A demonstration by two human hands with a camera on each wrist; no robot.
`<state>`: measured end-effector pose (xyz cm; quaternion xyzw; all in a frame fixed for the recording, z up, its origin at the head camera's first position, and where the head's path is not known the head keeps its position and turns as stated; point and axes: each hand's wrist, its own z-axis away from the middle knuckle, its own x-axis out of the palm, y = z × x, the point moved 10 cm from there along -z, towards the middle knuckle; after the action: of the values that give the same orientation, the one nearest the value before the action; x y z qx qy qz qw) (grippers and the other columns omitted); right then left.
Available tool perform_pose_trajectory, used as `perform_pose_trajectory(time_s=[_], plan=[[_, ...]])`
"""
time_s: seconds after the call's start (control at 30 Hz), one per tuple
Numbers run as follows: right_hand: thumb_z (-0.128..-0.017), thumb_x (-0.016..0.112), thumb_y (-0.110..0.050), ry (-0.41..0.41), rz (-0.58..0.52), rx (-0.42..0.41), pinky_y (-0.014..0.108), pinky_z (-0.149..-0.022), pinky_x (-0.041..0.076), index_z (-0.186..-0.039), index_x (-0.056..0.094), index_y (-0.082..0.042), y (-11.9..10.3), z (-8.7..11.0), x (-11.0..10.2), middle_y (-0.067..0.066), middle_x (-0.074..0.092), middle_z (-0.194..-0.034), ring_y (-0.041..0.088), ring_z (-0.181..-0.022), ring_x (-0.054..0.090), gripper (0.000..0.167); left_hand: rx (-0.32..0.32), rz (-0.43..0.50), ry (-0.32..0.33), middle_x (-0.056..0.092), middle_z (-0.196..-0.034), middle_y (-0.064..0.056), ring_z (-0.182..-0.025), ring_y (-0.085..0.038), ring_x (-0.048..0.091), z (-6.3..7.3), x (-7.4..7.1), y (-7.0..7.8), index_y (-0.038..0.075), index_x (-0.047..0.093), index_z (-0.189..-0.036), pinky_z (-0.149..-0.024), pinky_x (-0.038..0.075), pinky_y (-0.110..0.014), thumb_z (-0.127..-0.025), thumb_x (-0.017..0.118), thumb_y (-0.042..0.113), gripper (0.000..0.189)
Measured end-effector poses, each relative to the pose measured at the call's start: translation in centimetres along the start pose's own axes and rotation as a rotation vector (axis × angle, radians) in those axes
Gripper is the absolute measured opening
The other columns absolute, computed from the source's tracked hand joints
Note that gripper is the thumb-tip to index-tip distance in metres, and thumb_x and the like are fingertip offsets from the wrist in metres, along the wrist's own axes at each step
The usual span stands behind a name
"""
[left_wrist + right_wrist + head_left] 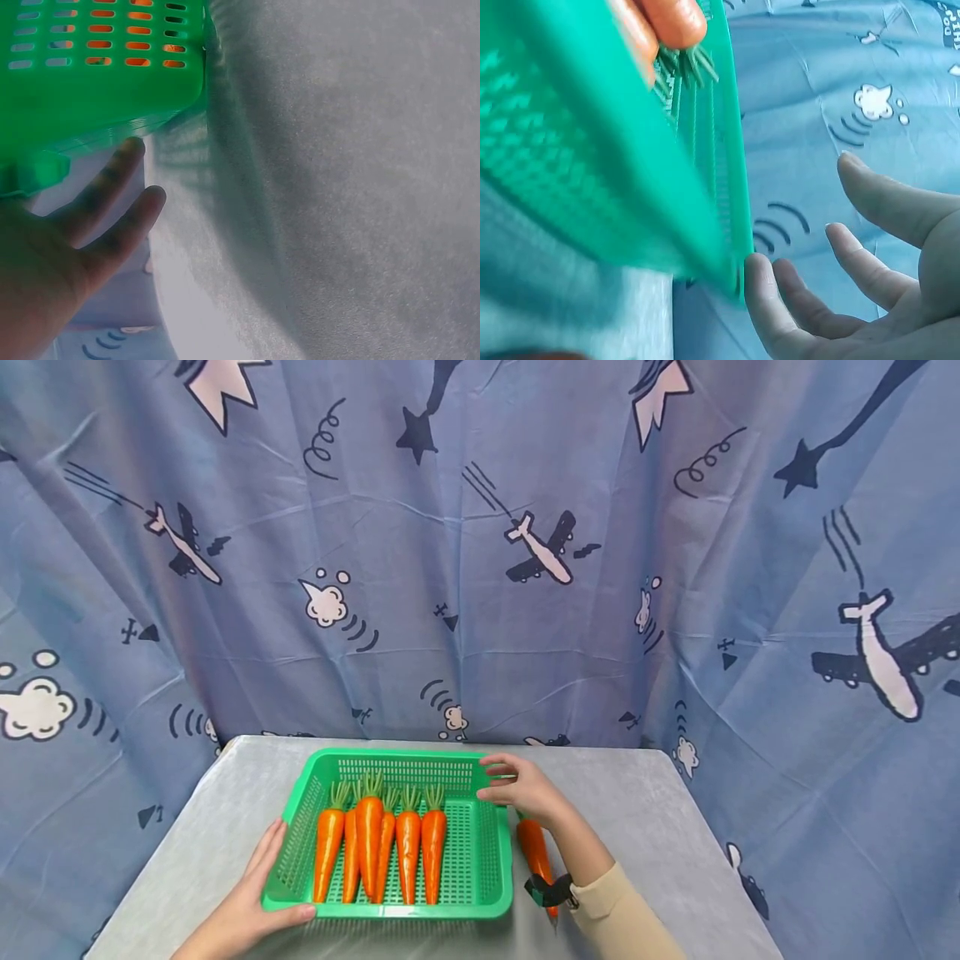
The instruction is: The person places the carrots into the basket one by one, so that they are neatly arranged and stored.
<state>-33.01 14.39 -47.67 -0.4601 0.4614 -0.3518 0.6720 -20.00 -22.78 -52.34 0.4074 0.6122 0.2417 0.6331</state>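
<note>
A green plastic basket point(420, 912) with slotted walls holds several orange carrots point(369, 835), lying side by side with their green tops toward the back. My left hand point(251, 902) is at the basket's near left corner, thumb along the front rim and straight, spread fingers beside the left wall. In the left wrist view, the fingers point(124, 221) extend past the corner. At the far right corner is my right hand point(525, 789), its fingers spread and loosely bent, with fingertips right at the rim. Another carrot point(532, 847) lies on the table, partly hidden by the right forearm and wristband.
A grey-white cloth covers the table point(622, 810) under the basket. Behind and around it hangs a blue curtain point(465, 635) printed with planes, stars and clouds. The black wristband point(551, 891) on the right wrist crosses over the loose carrot.
</note>
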Motion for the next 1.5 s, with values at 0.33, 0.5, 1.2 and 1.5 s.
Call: perform_pose_trajectory(time_s=[0.33, 0.5, 1.2, 1.5], plan=[[-0.093, 0.074, -0.025, 0.128, 0.042, 0.030, 0.051, -0.091, 0.056, -0.133, 0.063, -0.010, 4.1, 1.7, -3.7, 0.023, 0.056, -0.139, 0.036, -0.119, 0.060, 0.044, 0.026, -0.020, 0.016, -0.006, -0.169, -0.013, -0.132, 0.026, -0.004, -0.1, -0.2, 0.4, 0.018, -0.002, -0.164, -0.099, 0.028, -0.079, -0.080, 0.084, 0.024, 0.120], [-0.091, 0.077, -0.025, 0.197, 0.179, 0.043, 0.050, -0.087, 0.056, -0.127, 0.068, -0.010, 7.1, 2.4, -5.0, 0.023, 0.061, -0.133, 0.038, -0.114, 0.062, 0.040, 0.023, -0.005, 0.009, -0.007, -0.169, -0.014, -0.130, 0.027, -0.006, 0.0, -0.1, 0.3, 0.019, -0.002, -0.164, -0.098, 0.026, -0.081, -0.081, 0.083, 0.024, 0.119], [-0.076, 0.085, 0.000, 0.119, 0.165, 0.210, 0.044, -0.069, 0.061, -0.134, 0.062, -0.008, 10.2, 2.9, -5.2, 0.024, 0.059, -0.117, 0.027, -0.084, 0.064, 0.063, 0.034, -0.017, 0.012, -0.006, -0.170, -0.012, -0.131, 0.026, -0.004, -0.2, 0.0, -0.1, 0.018, -0.002, -0.164, -0.099, 0.028, -0.079, -0.080, 0.084, 0.024, 0.120], [-0.085, 0.079, -0.004, 0.177, -0.036, 0.108, 0.043, -0.078, 0.061, -0.145, 0.051, -0.007, 4.8, 1.8, -7.0, 0.032, 0.049, -0.133, 0.030, -0.093, 0.068, 0.066, 0.025, -0.025, 0.015, -0.004, -0.170, -0.012, -0.132, 0.025, -0.001, -0.2, 0.1, -0.3, 0.019, 0.000, -0.164, -0.106, 0.030, -0.069, -0.080, 0.084, 0.024, 0.120]])
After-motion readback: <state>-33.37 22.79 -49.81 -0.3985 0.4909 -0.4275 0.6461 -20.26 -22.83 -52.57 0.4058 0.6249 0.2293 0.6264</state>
